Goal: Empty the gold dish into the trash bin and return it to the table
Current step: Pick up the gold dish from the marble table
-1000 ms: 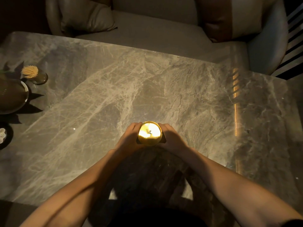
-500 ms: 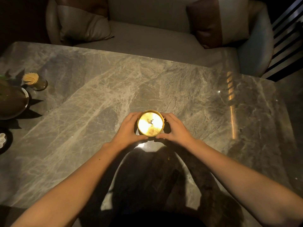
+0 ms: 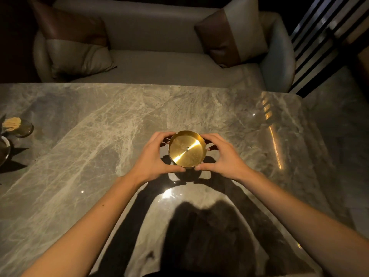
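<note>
A small round gold dish [image 3: 186, 149] sits low over the middle of the grey marble table [image 3: 99, 156], its shiny inside bare except for a tiny speck at the centre. My left hand [image 3: 153, 156] cups its left side and my right hand [image 3: 221, 156] cups its right side, thumbs at the near rim. I cannot tell whether the dish's base touches the table. No trash bin is in view.
A toothpick holder [image 3: 17, 125] and a dark dish [image 3: 4, 150] stand at the table's left edge. Beyond the table is a grey sofa [image 3: 159, 66] with two cushions. Dark slats [image 3: 323, 37] rise at the far right.
Both hands have carried the dish forward, away from me and out over the table, and the view has tilted up to show more of the sofa.
</note>
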A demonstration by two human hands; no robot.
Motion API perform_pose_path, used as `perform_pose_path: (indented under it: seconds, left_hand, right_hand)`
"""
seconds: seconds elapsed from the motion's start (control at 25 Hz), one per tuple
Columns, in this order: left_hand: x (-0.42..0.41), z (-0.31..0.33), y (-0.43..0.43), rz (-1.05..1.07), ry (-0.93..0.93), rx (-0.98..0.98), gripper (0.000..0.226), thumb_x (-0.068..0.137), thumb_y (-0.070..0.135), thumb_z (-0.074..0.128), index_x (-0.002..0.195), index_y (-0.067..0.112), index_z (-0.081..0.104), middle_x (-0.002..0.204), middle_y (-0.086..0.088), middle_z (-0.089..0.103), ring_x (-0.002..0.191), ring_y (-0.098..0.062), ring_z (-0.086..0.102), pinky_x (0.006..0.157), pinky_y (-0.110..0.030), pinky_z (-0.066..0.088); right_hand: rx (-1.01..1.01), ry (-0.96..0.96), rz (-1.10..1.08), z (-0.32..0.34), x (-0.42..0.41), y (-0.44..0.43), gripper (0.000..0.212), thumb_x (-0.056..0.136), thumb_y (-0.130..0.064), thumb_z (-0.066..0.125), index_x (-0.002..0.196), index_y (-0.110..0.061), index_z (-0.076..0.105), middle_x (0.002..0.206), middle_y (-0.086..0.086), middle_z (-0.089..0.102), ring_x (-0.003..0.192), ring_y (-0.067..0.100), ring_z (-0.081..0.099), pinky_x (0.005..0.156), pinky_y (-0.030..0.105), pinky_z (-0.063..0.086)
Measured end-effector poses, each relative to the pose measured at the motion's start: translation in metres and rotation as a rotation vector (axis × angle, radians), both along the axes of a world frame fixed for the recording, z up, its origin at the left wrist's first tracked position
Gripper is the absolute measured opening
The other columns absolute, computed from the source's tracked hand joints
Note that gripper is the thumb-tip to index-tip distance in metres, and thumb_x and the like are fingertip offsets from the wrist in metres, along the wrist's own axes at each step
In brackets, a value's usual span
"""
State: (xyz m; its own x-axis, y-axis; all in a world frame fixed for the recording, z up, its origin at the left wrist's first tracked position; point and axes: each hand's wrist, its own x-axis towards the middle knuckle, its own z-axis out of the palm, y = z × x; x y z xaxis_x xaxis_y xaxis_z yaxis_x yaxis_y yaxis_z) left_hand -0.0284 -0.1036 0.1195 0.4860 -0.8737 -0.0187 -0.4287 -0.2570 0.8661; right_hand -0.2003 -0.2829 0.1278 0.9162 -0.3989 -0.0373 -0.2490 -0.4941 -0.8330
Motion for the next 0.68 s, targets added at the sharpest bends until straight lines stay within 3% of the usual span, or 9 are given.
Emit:
perform_pose_path:
  seconds: [0.28,0.44,0.68]
  left_hand:
    - [-0.097,0.031,-0.097,0.052,0.043,-0.062,0.096,0.044,0.046,0.094,0.128,0.034,0.049,0.130,0.009,0.055,0.117,-0.009,0.057,0.101,-0.035,0.051]
    - [-0.156,0.043,-0.152,0.070,0.066,-0.089,0.093,0.045,0.047,0.093,0.126,0.043,0.048,0.131,0.006,0.055,0.117,-0.009,0.057,0.100,-0.029,0.051]
    - [-0.193,0.051,-0.188,0.066,0.037,-0.083,0.095,0.045,0.046,0.093,0.129,0.034,0.051,0.129,0.009,0.054,0.114,-0.009,0.057,0.096,-0.031,0.053]
  right_hand:
    - [0.065,-0.089,0.004,0.029,-0.091,-0.100,0.088,0.056,-0.035,0.092,0.134,-0.025,0.052,0.125,-0.005,0.055,0.114,0.008,0.056,0.096,0.030,0.052]
    - [0.071,-0.104,0.010,0.041,-0.144,-0.160,0.086,0.057,-0.029,0.093,0.133,-0.027,0.052,0.124,-0.006,0.054,0.113,0.006,0.056,0.096,0.028,0.052]
    - [0.087,-0.126,0.015,0.046,-0.182,-0.197,0.086,0.056,-0.032,0.092,0.131,-0.032,0.051,0.123,-0.012,0.053,0.114,0.006,0.056,0.094,0.027,0.052]
